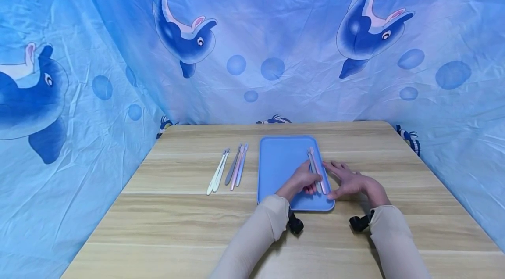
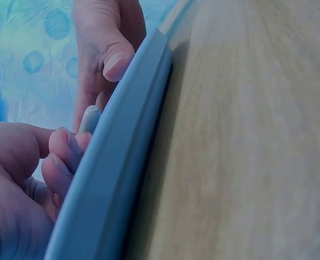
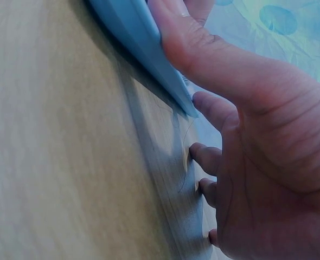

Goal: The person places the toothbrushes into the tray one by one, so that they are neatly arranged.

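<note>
The blue tray (image 1: 278,165) lies on the table with two slender spoons along its right side, one pale grey (image 1: 318,188) and one pink (image 1: 324,187). My left hand (image 1: 303,179) reaches over the tray and pinches the pale grey spoon; its fingers cover the spoon's middle. In the left wrist view a pale handle end (image 2: 89,119) shows beyond the curled fingers, partly behind the tray rim. My right hand (image 1: 353,184) is spread at the tray's right edge, its thumb touching the rim near the front corner. In the right wrist view the other fingertips (image 3: 206,157) reach down towards the wooden tabletop.
Left of the tray lie two whitish spoons (image 1: 218,173), then a grey (image 1: 232,168), a pink (image 1: 236,169) and a blue one (image 1: 242,167), side by side. The wooden table (image 1: 177,217) ends at a blue dolphin-print curtain (image 1: 276,20) behind and at both sides.
</note>
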`<act>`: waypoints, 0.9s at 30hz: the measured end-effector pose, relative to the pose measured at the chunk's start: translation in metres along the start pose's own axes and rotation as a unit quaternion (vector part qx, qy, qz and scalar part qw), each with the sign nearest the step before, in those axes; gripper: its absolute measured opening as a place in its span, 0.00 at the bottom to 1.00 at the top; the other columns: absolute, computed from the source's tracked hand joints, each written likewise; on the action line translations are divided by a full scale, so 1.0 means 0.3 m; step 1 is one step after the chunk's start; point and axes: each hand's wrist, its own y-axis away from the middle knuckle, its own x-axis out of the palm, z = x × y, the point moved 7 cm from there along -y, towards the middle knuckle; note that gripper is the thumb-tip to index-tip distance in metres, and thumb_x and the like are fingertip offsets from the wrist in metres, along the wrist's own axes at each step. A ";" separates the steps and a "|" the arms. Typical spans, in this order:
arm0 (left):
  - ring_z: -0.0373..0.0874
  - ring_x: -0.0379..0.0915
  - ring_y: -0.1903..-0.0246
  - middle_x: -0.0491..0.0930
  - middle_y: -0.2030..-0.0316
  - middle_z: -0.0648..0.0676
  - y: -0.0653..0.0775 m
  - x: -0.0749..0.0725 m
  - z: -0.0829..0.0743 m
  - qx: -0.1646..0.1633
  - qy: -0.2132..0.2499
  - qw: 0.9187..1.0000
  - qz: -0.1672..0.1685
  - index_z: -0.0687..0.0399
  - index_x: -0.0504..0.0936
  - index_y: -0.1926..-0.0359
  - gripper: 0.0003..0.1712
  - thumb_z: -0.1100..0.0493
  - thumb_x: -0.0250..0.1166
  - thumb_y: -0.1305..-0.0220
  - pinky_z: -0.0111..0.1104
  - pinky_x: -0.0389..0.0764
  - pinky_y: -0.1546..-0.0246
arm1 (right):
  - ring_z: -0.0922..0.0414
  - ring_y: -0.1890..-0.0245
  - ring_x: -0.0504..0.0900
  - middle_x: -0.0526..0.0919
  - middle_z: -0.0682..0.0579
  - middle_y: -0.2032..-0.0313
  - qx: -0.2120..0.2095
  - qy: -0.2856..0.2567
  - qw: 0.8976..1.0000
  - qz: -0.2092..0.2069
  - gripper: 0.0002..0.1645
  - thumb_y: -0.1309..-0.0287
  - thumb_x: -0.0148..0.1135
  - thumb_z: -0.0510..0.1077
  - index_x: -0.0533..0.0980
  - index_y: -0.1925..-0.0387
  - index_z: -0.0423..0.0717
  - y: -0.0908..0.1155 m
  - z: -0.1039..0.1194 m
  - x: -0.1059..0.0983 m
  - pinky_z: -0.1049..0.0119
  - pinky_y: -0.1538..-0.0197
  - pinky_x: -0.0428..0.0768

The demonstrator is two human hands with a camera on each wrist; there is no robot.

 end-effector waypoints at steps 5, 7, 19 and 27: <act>0.39 0.62 0.96 0.72 0.90 0.52 0.004 -0.003 -0.005 0.001 -0.004 1.000 -0.004 0.51 0.56 0.24 0.40 0.65 0.62 0.33 0.27 0.64 0.95 | 0.24 0.25 0.29 0.36 0.28 0.23 -0.002 0.004 1.000 0.000 0.72 0.55 0.74 0.68 0.43 0.20 0.49 0.001 0.001 -0.003 0.15 0.37 0.35; 0.39 0.62 0.96 0.72 0.91 0.52 0.005 -0.004 -0.005 -0.001 -0.009 1.000 -0.008 0.51 0.56 0.23 0.41 0.64 0.62 0.32 0.27 0.64 0.95 | 0.24 0.25 0.29 0.36 0.28 0.23 -0.001 0.003 1.000 0.000 0.72 0.56 0.74 0.68 0.43 0.20 0.49 0.000 0.000 -0.002 0.15 0.37 0.34; 0.39 0.62 0.96 0.72 0.91 0.51 0.012 -0.009 -0.005 -0.007 -0.021 0.999 -0.025 0.51 0.57 0.24 0.41 0.63 0.65 0.33 0.28 0.64 0.96 | 0.24 0.25 0.29 0.36 0.29 0.22 0.007 -0.003 1.000 0.000 0.72 0.56 0.75 0.68 0.43 0.20 0.51 0.000 -0.003 0.003 0.15 0.37 0.34; 0.39 0.63 0.96 0.72 0.92 0.52 0.012 -0.010 -0.007 -0.005 -0.019 0.999 -0.027 0.52 0.59 0.25 0.40 0.63 0.65 0.34 0.28 0.64 0.96 | 0.24 0.25 0.29 0.36 0.29 0.23 0.005 -0.002 1.000 -0.001 0.72 0.56 0.75 0.67 0.44 0.20 0.50 -0.001 -0.002 0.003 0.15 0.37 0.34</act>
